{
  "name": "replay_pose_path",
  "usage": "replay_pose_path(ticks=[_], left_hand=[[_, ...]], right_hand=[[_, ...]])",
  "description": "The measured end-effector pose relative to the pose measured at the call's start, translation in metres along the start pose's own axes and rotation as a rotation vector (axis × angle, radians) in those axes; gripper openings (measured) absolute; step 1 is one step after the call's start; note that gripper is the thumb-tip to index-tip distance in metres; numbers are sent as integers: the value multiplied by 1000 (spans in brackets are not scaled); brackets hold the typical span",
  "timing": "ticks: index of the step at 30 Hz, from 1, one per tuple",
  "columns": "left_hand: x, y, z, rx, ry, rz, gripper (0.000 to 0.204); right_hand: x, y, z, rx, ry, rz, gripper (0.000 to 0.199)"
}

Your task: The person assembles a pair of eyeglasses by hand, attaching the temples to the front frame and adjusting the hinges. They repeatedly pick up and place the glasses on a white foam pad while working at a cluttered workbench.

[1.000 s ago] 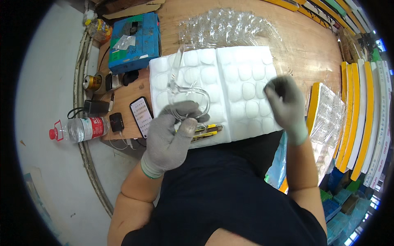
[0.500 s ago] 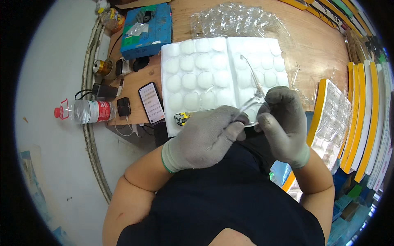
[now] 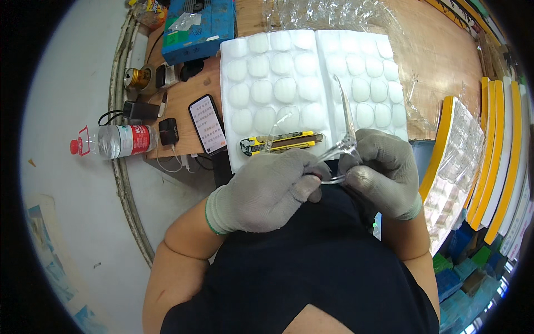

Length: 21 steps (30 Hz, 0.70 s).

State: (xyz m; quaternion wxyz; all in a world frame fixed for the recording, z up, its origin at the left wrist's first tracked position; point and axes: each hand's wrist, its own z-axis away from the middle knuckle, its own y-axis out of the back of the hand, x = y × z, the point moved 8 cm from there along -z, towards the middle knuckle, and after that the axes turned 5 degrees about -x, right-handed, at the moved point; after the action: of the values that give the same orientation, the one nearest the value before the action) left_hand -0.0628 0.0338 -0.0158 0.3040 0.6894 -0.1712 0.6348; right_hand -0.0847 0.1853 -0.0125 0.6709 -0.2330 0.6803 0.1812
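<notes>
Both my hands wear grey knitted gloves and hold a pair of clear plastic eyeglasses (image 3: 348,143) between them, low over the near edge of a white padded sheet (image 3: 321,72). My left hand (image 3: 267,192) is closed, pinching one side of the frame. The fingers of my right hand (image 3: 386,173) are closed around the other rim. One clear temple points up and away over the sheet; the other slants past my left hand. Rounded pale lenses (image 3: 286,90) lie in rows on the sheet. A yellow and black utility knife (image 3: 281,142) rests just beyond my left hand.
Left of the sheet are a lit phone (image 3: 207,123), a black adapter (image 3: 168,131), cables and a drink can (image 3: 137,78). A blue box (image 3: 197,33) stands behind. A water bottle (image 3: 119,141) is farther left. Clear plastic packaging (image 3: 334,15) lies at the back; yellow-edged trays (image 3: 436,150) line the right.
The sheet and phone appear higher in the picture. My hands and the glasses sit nearer the sheet's front edge, and more of the utility knife shows. Both hands keep their hold.
</notes>
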Motion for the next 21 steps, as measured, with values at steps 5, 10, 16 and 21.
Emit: replay_pose_path(ticks=[5,10,16,21], left_hand=[[10,6,3,152,-14,-162,30],[12,-4,-2,150,-69,-313,31],[12,-2,-4,152,-48,-129,20],[9,1,-4,42,14,-43,18]], right_hand=[[-7,4,-2,53,76,227,16],[17,9,9,134,-55,25,17],[12,5,11,141,-208,26,15],[-31,-3,6,38,111,373,10]])
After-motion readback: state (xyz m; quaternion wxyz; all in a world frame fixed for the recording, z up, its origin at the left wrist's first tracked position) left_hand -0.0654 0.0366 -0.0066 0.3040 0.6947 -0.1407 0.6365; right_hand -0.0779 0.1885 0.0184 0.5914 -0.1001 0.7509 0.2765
